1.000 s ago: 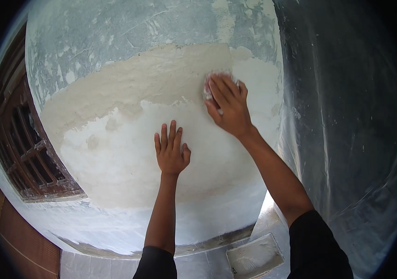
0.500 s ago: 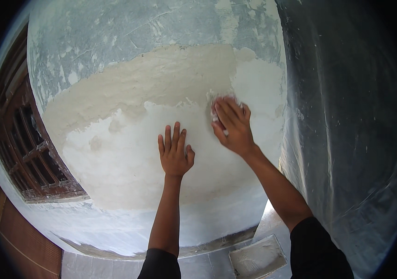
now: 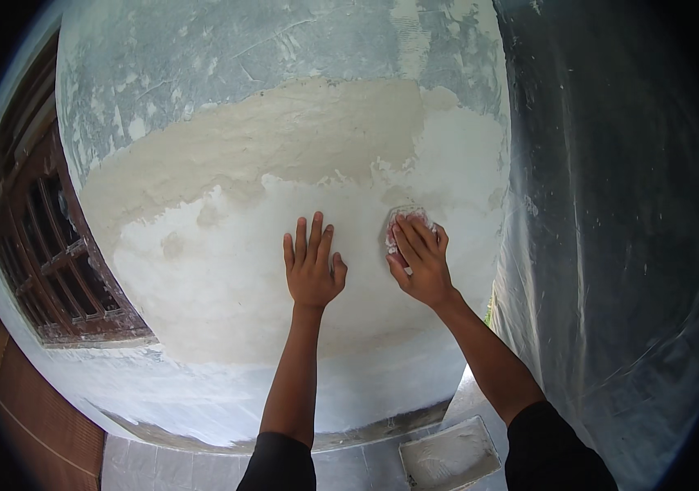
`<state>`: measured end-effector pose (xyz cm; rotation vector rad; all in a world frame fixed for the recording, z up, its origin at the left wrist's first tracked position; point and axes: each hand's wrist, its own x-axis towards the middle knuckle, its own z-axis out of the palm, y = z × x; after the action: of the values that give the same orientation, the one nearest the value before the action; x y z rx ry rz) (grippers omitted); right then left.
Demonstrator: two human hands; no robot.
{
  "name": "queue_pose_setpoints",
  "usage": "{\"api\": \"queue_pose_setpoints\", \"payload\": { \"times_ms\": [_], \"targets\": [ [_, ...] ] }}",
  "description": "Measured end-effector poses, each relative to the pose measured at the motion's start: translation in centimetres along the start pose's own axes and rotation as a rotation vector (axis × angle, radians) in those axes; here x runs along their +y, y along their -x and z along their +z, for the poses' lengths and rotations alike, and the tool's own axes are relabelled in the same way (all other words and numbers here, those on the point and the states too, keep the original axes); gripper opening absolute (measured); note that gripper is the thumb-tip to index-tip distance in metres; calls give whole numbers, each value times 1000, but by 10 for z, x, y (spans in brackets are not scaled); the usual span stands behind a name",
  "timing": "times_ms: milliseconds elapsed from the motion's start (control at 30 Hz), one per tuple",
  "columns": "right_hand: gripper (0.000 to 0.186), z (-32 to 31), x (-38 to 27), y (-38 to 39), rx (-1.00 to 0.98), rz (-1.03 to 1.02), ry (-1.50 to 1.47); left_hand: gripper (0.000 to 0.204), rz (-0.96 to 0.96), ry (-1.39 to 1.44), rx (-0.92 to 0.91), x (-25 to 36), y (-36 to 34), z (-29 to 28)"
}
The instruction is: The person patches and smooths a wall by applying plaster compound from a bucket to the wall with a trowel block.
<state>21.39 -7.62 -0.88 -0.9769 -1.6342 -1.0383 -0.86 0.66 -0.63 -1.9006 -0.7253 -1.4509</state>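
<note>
My left hand (image 3: 315, 266) lies flat against the plastered wall (image 3: 227, 303), its fingers spread and nothing in it. To its right, my right hand (image 3: 423, 262) presses a pinkish pad (image 3: 398, 221) onto the pale, smooth part of the wall. White plaster smears the pad's edges, and my fingers hide much of it, so its exact kind is unclear. Above both hands runs a beige patch of plaster (image 3: 284, 131) with a ragged lower edge. Higher up, the wall is blotchy grey-blue.
A brown wooden window with bars (image 3: 67, 254) is set in the wall at the left. Dark translucent sheeting (image 3: 611, 245) hangs along the right. On the grey tiled floor (image 3: 161, 466) below, a shallow plaster-caked tray (image 3: 451, 454) sits near the wall's foot.
My right hand has slid down the wall with the pad, and slightly to the right. The left hand stays flat in nearly the same spot. The view has shifted a little.
</note>
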Motion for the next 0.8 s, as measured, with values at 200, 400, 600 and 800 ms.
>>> {"api": "queue_pose_setpoints", "payload": {
  "times_ms": [200, 400, 600, 800],
  "targets": [
    [51, -9, 29, -183, 327, -126, 108, 48, 7, 9, -12, 8, -1, 5],
    [52, 23, -7, -104, 133, -50, 94, 48, 4, -11, -8, -1, 1, -1],
    [51, 14, -20, -38, 7, -86, -1, 49, -10, 3, -6, 2, -1, 2],
    [54, 12, -5, -170, 172, -159, 70, 48, -7, 29, -11, 7, -5, 3]
  ]
}}
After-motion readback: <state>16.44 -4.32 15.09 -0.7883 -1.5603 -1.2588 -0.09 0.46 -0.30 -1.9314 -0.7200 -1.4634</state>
